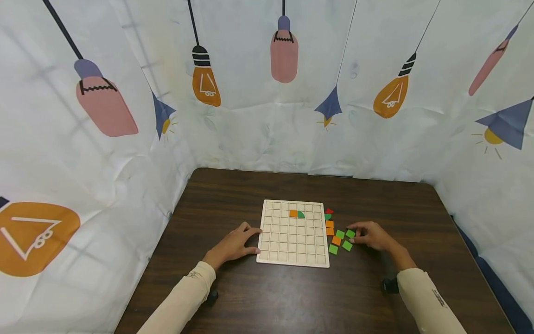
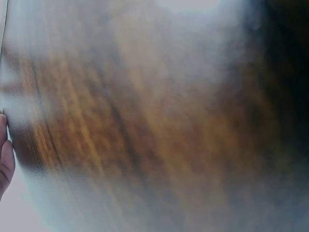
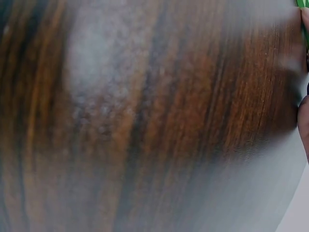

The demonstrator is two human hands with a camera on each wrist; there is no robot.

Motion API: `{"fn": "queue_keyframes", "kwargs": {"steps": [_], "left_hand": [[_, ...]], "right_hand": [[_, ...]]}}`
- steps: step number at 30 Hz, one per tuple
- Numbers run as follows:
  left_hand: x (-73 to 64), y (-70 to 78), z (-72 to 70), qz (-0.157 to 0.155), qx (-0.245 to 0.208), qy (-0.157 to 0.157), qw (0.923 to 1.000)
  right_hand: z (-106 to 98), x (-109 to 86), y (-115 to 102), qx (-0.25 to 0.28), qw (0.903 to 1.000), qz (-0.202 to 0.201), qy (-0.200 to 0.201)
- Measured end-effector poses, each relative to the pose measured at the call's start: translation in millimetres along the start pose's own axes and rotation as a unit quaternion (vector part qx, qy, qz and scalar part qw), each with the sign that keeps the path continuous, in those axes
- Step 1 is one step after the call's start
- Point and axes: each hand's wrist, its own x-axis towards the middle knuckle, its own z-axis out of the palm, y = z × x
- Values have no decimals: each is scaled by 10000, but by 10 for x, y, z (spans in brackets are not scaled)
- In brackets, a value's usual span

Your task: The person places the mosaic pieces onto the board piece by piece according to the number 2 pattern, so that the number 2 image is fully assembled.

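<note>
Wooden board (image 1: pixel 292 239): at its left edge, the left hand (image 1: pixel 235 242) touched with thumb and finger spread, gripping nothing. Right of it, the right hand's (image 1: pixel 372 235) parted digits flanked a green tile (image 1: pixel 350 234), grip indeterminable; pinching opposite edges seemed best, sparing neighbouring tiles (image 1: pixel 336 240).

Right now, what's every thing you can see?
Table: 1, dark brown, centre
Board: 1, pale, on table
Squares: 4, orange, one on board, three beside
More squares: 4, light green, right of board
Rounded pieces: 2, dark green, one on board, one beside
Small piece: 1, red, right of board
Cloth: count unclear, white, around table
Lamp pictures: 9, pink, orange, blue, on cloth
Dark strip: 1, blue, right of table
Wrist devices: 2, black, at wrists
Sleeves: 2, cream, on arms
Left hand: 1, at board
Right hand: 1, at green square
</note>
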Motion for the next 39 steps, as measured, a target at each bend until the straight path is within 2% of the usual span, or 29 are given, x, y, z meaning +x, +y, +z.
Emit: {"fn": "queue_keyframes", "kwargs": {"steps": [22,33,39], "left_hand": [[15,1,-6,4,-50,-33,10000],[32,-11,0,0,-21,-80,10000],[26,-6,2,20,22,-34,10000]], "right_hand": [[18,20,15,51,10000,-35,-24],[73,-3,20,-218,9992,-190,282],[106,-10,-2,-341,9980,-131,508]]}}
